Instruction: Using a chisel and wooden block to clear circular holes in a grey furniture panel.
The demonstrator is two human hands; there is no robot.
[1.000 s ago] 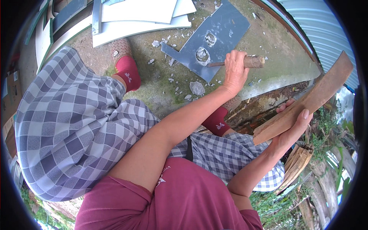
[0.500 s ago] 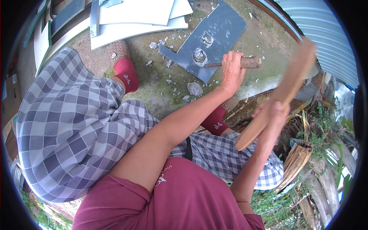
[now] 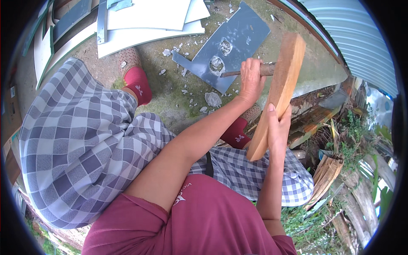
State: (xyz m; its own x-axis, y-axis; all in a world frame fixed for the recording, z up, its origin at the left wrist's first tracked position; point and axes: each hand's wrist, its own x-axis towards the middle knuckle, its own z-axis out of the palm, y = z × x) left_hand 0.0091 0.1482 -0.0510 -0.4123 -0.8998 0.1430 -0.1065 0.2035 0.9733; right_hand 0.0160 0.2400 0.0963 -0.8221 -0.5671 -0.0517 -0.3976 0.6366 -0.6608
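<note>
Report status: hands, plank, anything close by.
Left hand gripping wooden tool handle. Right hand holding wooden plank upright. Dented grey panel just beyond.

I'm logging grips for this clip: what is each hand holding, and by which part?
The left hand grips a tool's wooden handle near its end. The right hand holds a wooden board by its lower part, near the bottom end.

Outdoor daylight, bare mossy ground (image 3: 170, 91), corrugated metal wall (image 3: 361, 46), white panels (image 3: 144, 21), weeds (image 3: 352, 148).
</note>
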